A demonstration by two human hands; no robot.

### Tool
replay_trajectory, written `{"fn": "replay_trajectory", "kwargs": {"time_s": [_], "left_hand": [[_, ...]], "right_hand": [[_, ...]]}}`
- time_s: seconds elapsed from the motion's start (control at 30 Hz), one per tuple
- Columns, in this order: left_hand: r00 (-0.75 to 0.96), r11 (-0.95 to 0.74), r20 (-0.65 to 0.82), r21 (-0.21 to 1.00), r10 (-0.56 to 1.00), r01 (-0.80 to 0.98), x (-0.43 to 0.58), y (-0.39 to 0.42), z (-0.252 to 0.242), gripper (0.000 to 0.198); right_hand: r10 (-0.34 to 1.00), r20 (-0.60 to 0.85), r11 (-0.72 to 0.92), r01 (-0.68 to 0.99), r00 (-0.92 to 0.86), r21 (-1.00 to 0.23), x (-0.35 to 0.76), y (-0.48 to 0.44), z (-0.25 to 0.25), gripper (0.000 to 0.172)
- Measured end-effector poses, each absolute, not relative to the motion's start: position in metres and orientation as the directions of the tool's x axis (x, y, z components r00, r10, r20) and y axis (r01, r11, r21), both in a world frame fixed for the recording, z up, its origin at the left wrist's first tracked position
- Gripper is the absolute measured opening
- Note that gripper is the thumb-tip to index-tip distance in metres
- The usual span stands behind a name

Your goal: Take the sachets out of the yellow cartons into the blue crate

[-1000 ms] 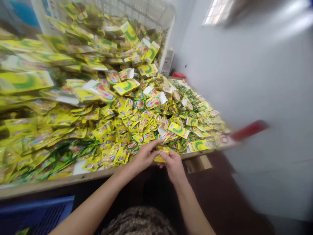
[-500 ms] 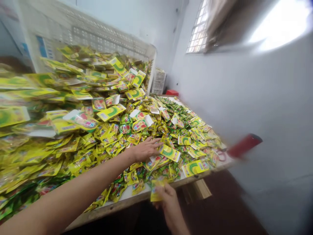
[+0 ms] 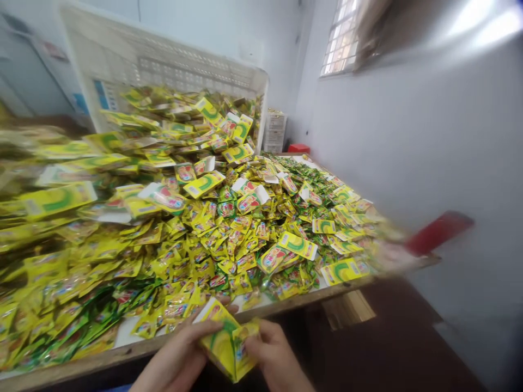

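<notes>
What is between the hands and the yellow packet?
Nothing visible: left hand and right hand both grip the yellow packet directly, in front of the table edge, clear of the sachet pile.

Wooden-edged table [image 3: 294, 302] with a white top; its near edge ran just beyond the fingers [image 3: 206, 328]. A heap of small yellow-and-green sachets [image 3: 229, 234] covered nearly the whole top. It was thinnest directly ahead of the fingers, where bare white showed, and highest far to their left. Larger yellow card packs [image 3: 297, 244], each with a green arc, lay on the heap ahead and to the right of the fingers. A white slatted crate [image 3: 163, 60] holding more packs stood at the end farthest from the fingers. A blurred red object [image 3: 439, 231] showed at the corner well to their right.
</notes>
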State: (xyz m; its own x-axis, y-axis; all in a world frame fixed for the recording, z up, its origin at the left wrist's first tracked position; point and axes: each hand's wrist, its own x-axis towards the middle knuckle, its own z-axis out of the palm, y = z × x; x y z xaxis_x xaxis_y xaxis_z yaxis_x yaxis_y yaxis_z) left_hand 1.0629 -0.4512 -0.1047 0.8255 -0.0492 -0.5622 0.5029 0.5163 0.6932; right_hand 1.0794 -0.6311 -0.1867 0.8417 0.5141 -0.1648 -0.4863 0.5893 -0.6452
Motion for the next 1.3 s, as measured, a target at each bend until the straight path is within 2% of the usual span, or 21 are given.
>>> {"fn": "replay_trajectory", "kwargs": {"time_s": [0.07, 0.13, 0.2, 0.27, 0.33, 0.4, 0.47, 0.53, 0.6, 0.67, 0.73, 0.87, 1.0, 1.07, 1.17, 1.23, 1.3], "left_hand": [[0.851, 0.6, -0.522, 0.665, -0.052, 0.444, 1.044, -0.453, -0.113, 0.063], [0.9, 0.585, -0.436, 0.725, -0.018, 0.364, 1.033, -0.455, -0.12, 0.071], [0.929, 0.489, -0.367, 0.82, 0.05, 0.298, 1.029, -0.455, -0.129, 0.07], [0.936, 0.337, -0.308, 0.911, 0.173, 0.237, 1.029, -0.452, -0.142, 0.068], [0.912, 0.096, -0.262, 0.965, 0.316, 0.244, 1.03, -0.446, -0.158, 0.065], [0.897, -0.185, -0.197, 0.94, 0.397, 0.288, 1.03, -0.441, -0.172, 0.059], [0.913, -0.397, -0.121, 0.872, 0.39, 0.285, 1.027, -0.439, -0.181, 0.052], [0.93, -0.462, -0.068, 0.853, 0.362, 0.243, 1.022, -0.441, -0.188, 0.054], [0.937, -0.429, -0.098, 0.87, 0.334, 0.244, 1.019, -0.444, -0.191, 0.06], [0.933, -0.383, -0.165, 0.879, 0.319, 0.286, 1.017, -0.446, -0.192, 0.063], [0.92, -0.373, -0.195, 0.87, 0.339, 0.322, 1.017, -0.448, -0.193, 0.06], [0.901, -0.37, -0.16, 0.872, 0.402, 0.32, 1.016, -0.455, -0.191, 0.047], [0.931, -0.258, -0.266, 0.909, 0.248, 0.328, 1.014, -0.455, -0.191, 0.041], [0.948, -0.095, -0.289, 0.949, 0.132, 0.302, 1.011, -0.448, -0.191, 0.043], [0.954, 0.234, -0.294, 0.925, -0.053, 0.298, 1.006, -0.435, -0.19, 0.041], [0.947, 0.333, -0.296, 0.887, -0.122, 0.32, 1.002, -0.429, -0.19, 0.037], [0.952, 0.339, -0.285, 0.89, -0.109, 0.305, 0.997, -0.426, -0.192, 0.034]], "right_hand": [[0.599, -0.236, 0.552, -0.608, 0.765, -0.57, 1.075, -0.614, -0.19, 0.032], [0.688, -0.283, 0.491, -0.716, 0.668, -0.495, 1.072, -0.605, -0.193, 0.038], [0.754, -0.294, 0.411, -0.771, 0.587, -0.486, 1.073, -0.603, -0.196, 0.044], [0.739, -0.31, 0.377, -0.748, 0.598, -0.546, 1.079, -0.604, -0.196, 0.045], [0.597, -0.357, 0.379, -0.645, 0.718, -0.663, 1.087, -0.606, -0.192, 0.04], [0.375, -0.345, 0.352, -0.477, 0.86, -0.805, 1.095, -0.607, -0.182, 0.033], [0.227, -0.234, 0.224, -0.284, 0.945, -0.932, 1.098, -0.604, -0.17, 0.027], [0.202, -0.022, 0.008, -0.024, 0.979, -1.0, 1.097, -0.596, -0.16, 0.021], [0.247, 0.155, -0.197, 0.206, 0.956, -0.958, 1.094, -0.588, -0.157, 0.019], [0.3, 0.224, -0.301, 0.315, 0.927, -0.9, 1.091, -0.581, -0.16, 0.022], [0.334, 0.196, -0.354, 0.315, 0.922, -0.881, 1.092, -0.578, -0.166, 0.026], [0.418, 0.091, -0.442, 0.29, 0.904, -0.849, 1.101, -0.579, -0.166, 0.029], [0.653, -0.049, -0.448, 0.333, 0.755, -0.829, 1.11, -0.586, -0.148, 0.02], [0.756, -0.097, -0.41, 0.352, 0.647, -0.841, 1.113, -0.591, -0.137, 0.007], [0.741, -0.105, -0.349, 0.247, 0.663, -0.904, 1.115, -0.591, -0.127, 0.023], [0.722, -0.072, -0.324, 0.245, 0.688, -0.914, 1.113, -0.587, -0.128, 0.017], [0.755, -0.01, -0.323, 0.358, 0.656, -0.876, 1.108, -0.581, -0.134, 0.007]]}}
